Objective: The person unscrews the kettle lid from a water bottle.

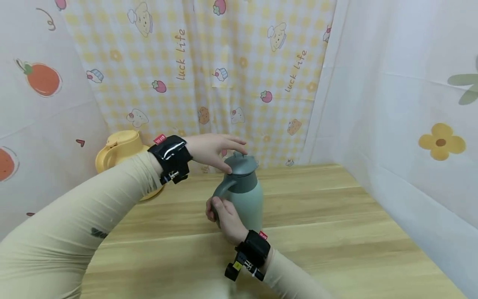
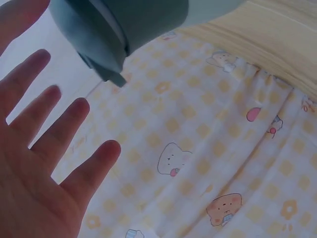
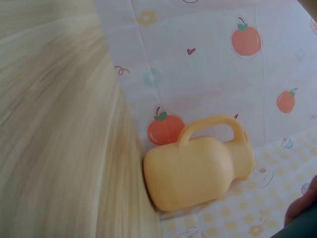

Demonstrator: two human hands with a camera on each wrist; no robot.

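Wooden table (image 1: pixel 317 216), cartoon curtains behind. Green jug (image 1: pixel 243 195) upright at centre. Right hand (image 1: pixel 224 216) gripping handle at 7 o'clock. Left hand (image 1: pixel 213 149) open, fingers straight over lid (image 1: pixel 242 164). Likely rigid, smooth, slippery; handle safest hold. Yellow jug (image 1: pixel 121 155) at 10 o'clock.

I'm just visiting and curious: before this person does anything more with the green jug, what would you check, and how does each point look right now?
1. Green jug upright on the table: ok.
2. Right hand grips the handle: ok.
3. Left hand over the lid, fingers spread: ok; contact cannot tell.
4. Lid fully seated: cannot tell.
5. Yellow jug stands apart: ok.
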